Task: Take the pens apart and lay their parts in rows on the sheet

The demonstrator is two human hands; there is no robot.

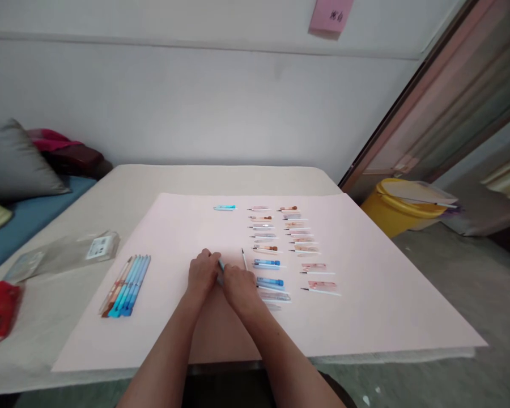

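Observation:
Both my hands are close together over the middle of a pale pink sheet (365,328). My left hand (202,276) is closed around a slim blue-grey pen (221,264), mostly hidden by the fingers. Closed at the pen's other side is my right hand (239,288), its fingertips meeting the left hand's. A white pen refill (244,259) with a dark tip sticks up just beyond the right hand; whether the hand touches it, I cannot tell. Right beside that hand lie blue pen barrels (268,281) paired with white refills.
Pen parts, including a pink barrel (322,285), lie in two columns to the right. One light-blue pen (225,207) lies at the back. Several blue and brown pens (130,286) lie together at left, near a clear plastic bag (74,253) and a red object (0,309).

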